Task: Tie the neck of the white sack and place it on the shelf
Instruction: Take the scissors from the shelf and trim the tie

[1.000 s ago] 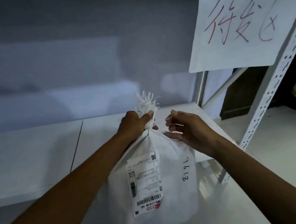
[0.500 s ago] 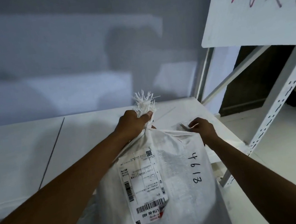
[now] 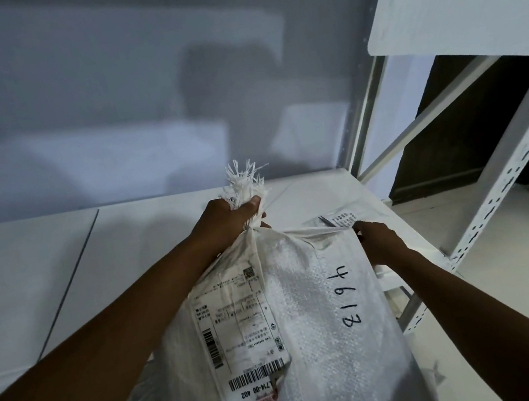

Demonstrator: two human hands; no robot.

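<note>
The white sack (image 3: 310, 324) hangs upright between the two forearms, its gathered neck (image 3: 246, 210) bunched in the left hand (image 3: 228, 220), which is closed tight round it with the frayed tuft standing out above the fist. A second ago the right hand (image 3: 380, 241) hovered half open just beside that neck; it has since dropped away to the sack's upper right corner, where it now pinches the fabric edge, fingers curled in (whether it holds only cloth or something more, I cannot tell). The sack has also come closer to the shelf (image 3: 158, 238), whose white board lies beyond and under the left hand, with the sack's body still lower and nearer the person than the board's front edge.

The shift reads as a move from tying to lifting: one hand at the neck, the other steadying a corner. Whether a knot is actually made is hidden inside the fist. The shipping label (image 3: 243, 335) faces the camera below the left hand, and a small printed slip (image 3: 344, 219) lies on the board just beyond the right hand. The slotted upright (image 3: 509, 182) stands further right.
</note>
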